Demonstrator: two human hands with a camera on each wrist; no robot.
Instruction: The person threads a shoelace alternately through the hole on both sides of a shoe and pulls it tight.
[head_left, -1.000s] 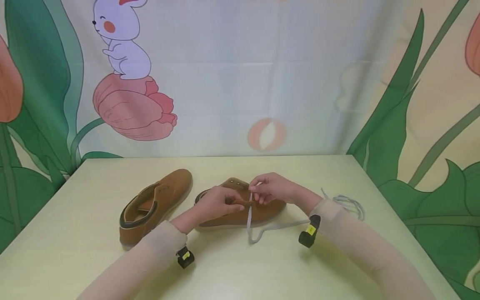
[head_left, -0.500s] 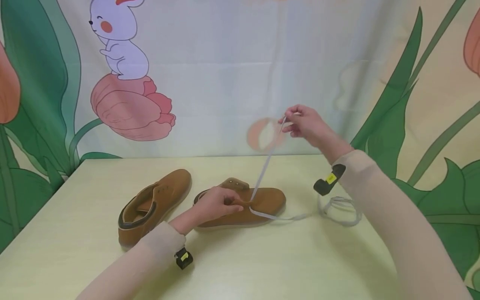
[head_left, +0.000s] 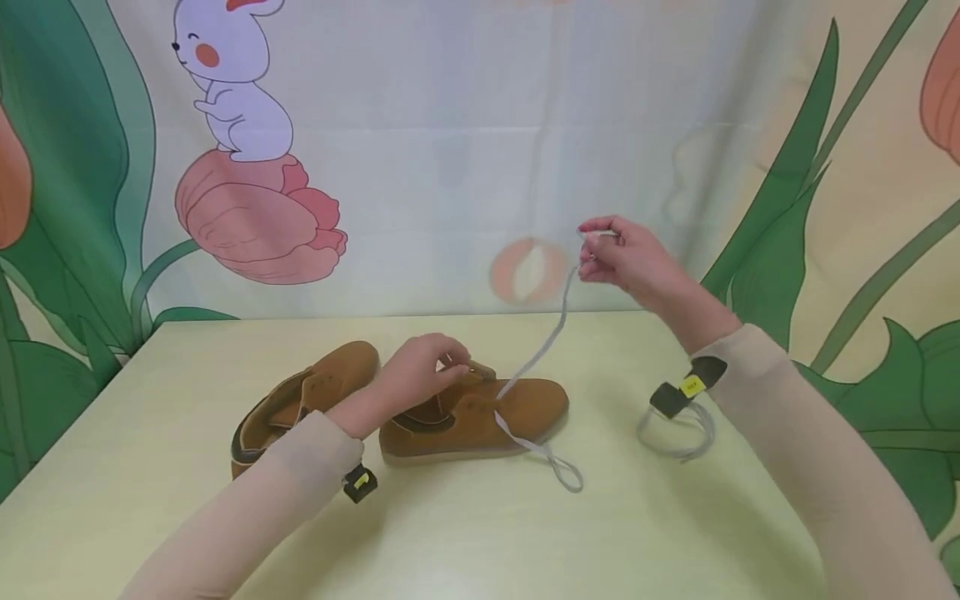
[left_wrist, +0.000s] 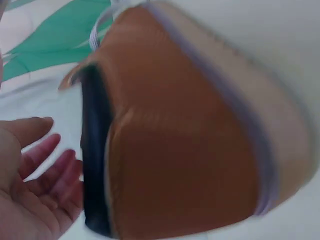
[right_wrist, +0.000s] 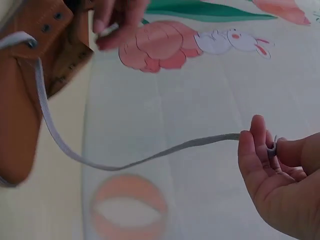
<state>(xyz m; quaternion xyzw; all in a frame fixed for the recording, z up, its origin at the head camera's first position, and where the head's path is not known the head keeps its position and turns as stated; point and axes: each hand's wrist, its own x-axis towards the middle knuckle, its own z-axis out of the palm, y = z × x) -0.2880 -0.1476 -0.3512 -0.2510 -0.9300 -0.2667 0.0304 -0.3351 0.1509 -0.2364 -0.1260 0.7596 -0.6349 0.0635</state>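
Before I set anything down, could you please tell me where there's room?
Bare table lies left of the unlaced shoe, and between the sleeves, nearer than the lace loop. It is crowded around the threaded shoe and left hand.

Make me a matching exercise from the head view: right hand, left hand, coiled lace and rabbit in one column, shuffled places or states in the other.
1. right hand
2. left hand
3. coiled lace
4. rabbit

A. close to the laced shoe
B. printed on the backdrop
C. pinching a lace strand
D. lying on the table

Pairs: 1-C, 2-A, 3-D, 4-B
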